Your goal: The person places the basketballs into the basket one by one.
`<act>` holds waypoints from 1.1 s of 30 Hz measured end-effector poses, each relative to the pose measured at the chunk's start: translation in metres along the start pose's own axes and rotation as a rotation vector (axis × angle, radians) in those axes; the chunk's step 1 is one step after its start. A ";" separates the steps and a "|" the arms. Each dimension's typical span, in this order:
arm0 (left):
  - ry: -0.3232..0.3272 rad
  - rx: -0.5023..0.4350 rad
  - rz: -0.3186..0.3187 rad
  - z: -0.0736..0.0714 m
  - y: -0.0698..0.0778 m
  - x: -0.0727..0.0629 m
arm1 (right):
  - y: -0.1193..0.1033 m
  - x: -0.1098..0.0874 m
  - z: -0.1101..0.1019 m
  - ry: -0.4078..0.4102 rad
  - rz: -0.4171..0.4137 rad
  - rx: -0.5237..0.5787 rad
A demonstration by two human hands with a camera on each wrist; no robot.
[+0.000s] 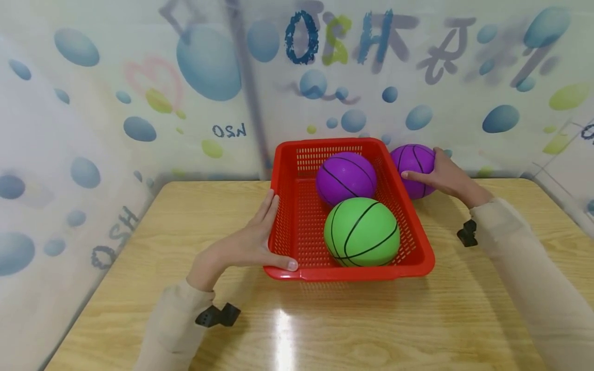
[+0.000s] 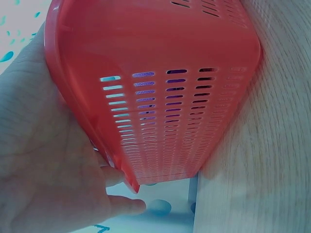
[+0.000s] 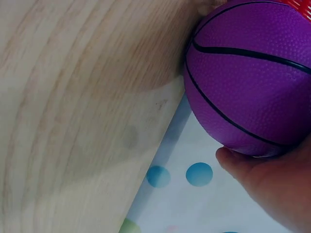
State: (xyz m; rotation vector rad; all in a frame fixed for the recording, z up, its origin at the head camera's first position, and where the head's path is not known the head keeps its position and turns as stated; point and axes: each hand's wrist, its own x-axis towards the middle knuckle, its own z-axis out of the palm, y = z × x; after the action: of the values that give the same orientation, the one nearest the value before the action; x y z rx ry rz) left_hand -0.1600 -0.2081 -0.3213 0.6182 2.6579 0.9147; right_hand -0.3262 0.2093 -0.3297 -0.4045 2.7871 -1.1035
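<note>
A red plastic basket (image 1: 297, 221) with slotted walls stands on the table and holds a purple toy basketball (image 1: 345, 178) and a green toy basketball (image 1: 362, 232). My left hand (image 1: 246, 247) rests on its near left corner, the thumb over the front rim and the straight fingers along the left side. In the left wrist view, the palm and fingers lie against the outside of the rim. Just right of the basket, my right hand (image 1: 447, 175) grips a second purple basketball (image 3: 252, 77), thumb on the near side and fingers round the far right. Some of those fingers are hidden.
The wooden table (image 1: 223, 211) reaches back to a wall (image 1: 287, 108) printed with blue and green bubbles. Another printed wall (image 1: 42, 154) borders the left side. Black wrist straps (image 1: 218, 314) show at both cuffs.
</note>
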 end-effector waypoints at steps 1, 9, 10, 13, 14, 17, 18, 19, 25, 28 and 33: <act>0.001 0.000 0.001 0.000 0.000 0.000 | 0.002 0.000 0.001 0.011 -0.008 0.008; -0.003 -0.002 -0.004 0.001 0.001 0.000 | 0.009 -0.007 0.008 0.147 0.008 -0.006; -0.004 -0.004 -0.005 0.001 0.001 0.000 | 0.010 -0.008 0.009 0.160 0.012 -0.008; -0.003 -0.005 -0.005 0.001 0.001 0.000 | 0.010 -0.008 0.012 0.191 0.001 -0.015; -0.003 -0.005 -0.005 0.001 0.001 0.000 | 0.010 -0.008 0.012 0.200 -0.004 -0.019; 0.000 -0.005 -0.007 0.000 0.000 0.000 | 0.010 -0.009 0.013 0.220 -0.020 -0.039; 0.000 -0.006 -0.009 0.000 0.000 0.000 | 0.010 -0.009 0.014 0.224 -0.022 -0.045; -0.001 -0.007 -0.011 0.001 0.000 0.000 | 0.010 -0.010 0.013 0.227 -0.019 -0.050; -0.005 -0.016 -0.014 0.001 0.001 0.000 | 0.015 -0.013 0.009 0.247 0.012 -0.070; -0.003 -0.020 -0.019 0.000 0.001 0.000 | 0.016 -0.015 0.006 0.261 0.016 -0.076; -0.003 -0.014 -0.021 0.000 0.002 0.000 | 0.015 -0.020 -0.002 0.280 0.011 -0.099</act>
State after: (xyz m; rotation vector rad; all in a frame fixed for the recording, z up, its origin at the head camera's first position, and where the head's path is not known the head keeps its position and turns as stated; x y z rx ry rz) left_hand -0.1590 -0.2069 -0.3199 0.5872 2.6480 0.9250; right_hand -0.3108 0.2267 -0.3388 -0.2618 3.0922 -1.0992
